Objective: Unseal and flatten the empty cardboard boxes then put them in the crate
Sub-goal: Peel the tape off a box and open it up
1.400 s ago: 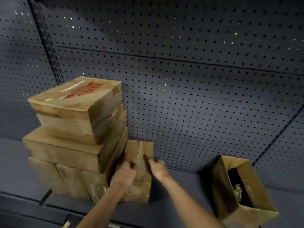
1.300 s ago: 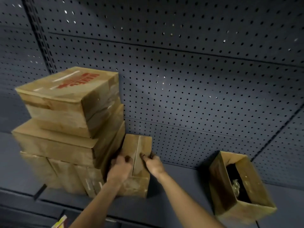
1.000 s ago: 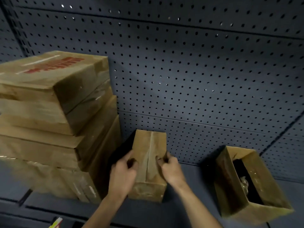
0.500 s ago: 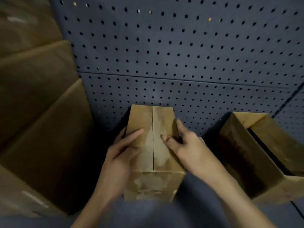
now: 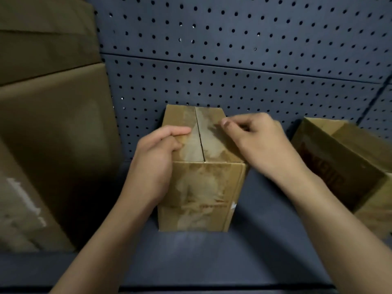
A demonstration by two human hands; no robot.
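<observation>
A small brown cardboard box [image 5: 199, 187] stands upright on the dark shelf, its two top flaps closed with a seam down the middle and torn tape marks on its faces. My left hand [image 5: 154, 162] wraps the box's left side, thumb lying on the left flap near the seam. My right hand [image 5: 254, 143] rests on the right flap, fingers curled and pinched together at the flap's surface. No crate is in sight.
A tall stack of large cardboard boxes [image 5: 48, 124] fills the left side. An open-topped box [image 5: 350, 166] lies tilted at the right. A perforated dark back panel [image 5: 233, 60] stands right behind the small box. The shelf [image 5: 191, 257] runs along the front.
The view has closed in on the small box. My left hand has curled tighter against the box's left side, and my right hand's fingers have bunched up on the right flap.
</observation>
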